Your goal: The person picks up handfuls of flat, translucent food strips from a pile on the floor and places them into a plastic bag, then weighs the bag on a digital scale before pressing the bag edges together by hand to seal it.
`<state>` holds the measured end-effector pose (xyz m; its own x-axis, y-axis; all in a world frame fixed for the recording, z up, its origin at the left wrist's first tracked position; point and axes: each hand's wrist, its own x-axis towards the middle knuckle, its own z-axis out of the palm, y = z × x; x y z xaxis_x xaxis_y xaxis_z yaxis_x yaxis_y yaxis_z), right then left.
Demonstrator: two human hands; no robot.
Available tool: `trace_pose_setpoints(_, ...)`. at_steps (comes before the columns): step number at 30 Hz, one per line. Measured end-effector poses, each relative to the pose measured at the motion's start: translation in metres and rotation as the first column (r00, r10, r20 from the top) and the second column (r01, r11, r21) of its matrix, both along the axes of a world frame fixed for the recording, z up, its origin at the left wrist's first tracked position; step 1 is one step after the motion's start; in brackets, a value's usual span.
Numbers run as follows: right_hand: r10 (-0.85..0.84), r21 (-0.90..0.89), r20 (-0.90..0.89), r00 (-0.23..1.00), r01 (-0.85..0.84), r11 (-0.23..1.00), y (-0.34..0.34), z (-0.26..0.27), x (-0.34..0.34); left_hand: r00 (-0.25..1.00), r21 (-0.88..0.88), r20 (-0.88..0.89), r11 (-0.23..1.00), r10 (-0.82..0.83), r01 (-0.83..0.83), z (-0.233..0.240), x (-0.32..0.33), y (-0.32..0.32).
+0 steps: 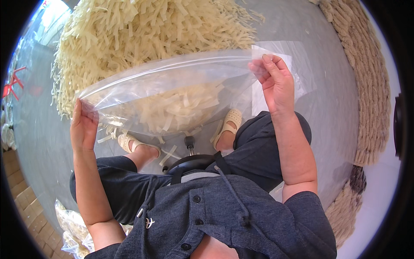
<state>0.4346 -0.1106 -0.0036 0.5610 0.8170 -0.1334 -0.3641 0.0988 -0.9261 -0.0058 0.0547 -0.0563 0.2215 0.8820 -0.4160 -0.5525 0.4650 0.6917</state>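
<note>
A large clear plastic bag [161,74] is stretched wide between my two hands, its upper edge running in a long curve. My left hand [84,128] pinches one corner of it at the left. On the right and higher up, my right hand [277,82] grips the opposite corner between thumb and fingers. Behind the film rises a big heap of cream-coloured strips [155,29] on the floor. More strips show through the lower part of the bag; I cannot tell whether they lie inside it or beneath it.
White sheets [260,97] lie on the grey floor [326,106] by my right knee. Bundles of beige strands [372,84] line the right wall. Filled plastic bags [72,226] sit at lower left, near stacked brown blocks [27,207]. A red object [13,83] is at far left.
</note>
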Motion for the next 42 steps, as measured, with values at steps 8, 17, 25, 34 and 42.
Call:
trace_pose_setpoints(8,0.03,0.039,0.052,0.998,-0.033,0.999,0.0,0.003,0.0,0.998,0.033,0.057,0.999,-0.008,0.007,-0.012,-0.016,0.005)
trace_pose_setpoints(17,0.15,0.098,0.041,0.988,-0.153,0.983,-0.004,0.013,0.0,0.96,-0.007,-0.279,1.0,-0.002,0.0,-0.007,-0.049,0.017)
trace_pose_setpoints(25,0.155,0.084,0.022,0.988,-0.156,0.984,-0.004,0.012,0.0,0.498,0.639,-0.767,0.555,0.405,0.532,0.119,0.13,-0.031)
trace_pose_setpoints(34,0.102,0.042,0.094,0.99,-0.106,0.993,-0.005,0.018,-0.001,0.386,0.359,-0.917,0.213,-0.101,0.909,0.111,0.309,-0.055)
trace_pose_setpoints(42,0.122,-0.025,0.111,0.986,-0.12,0.992,-0.013,0.023,0.015,0.386,0.359,-0.908,0.175,-0.16,0.917,0.107,0.318,-0.05)
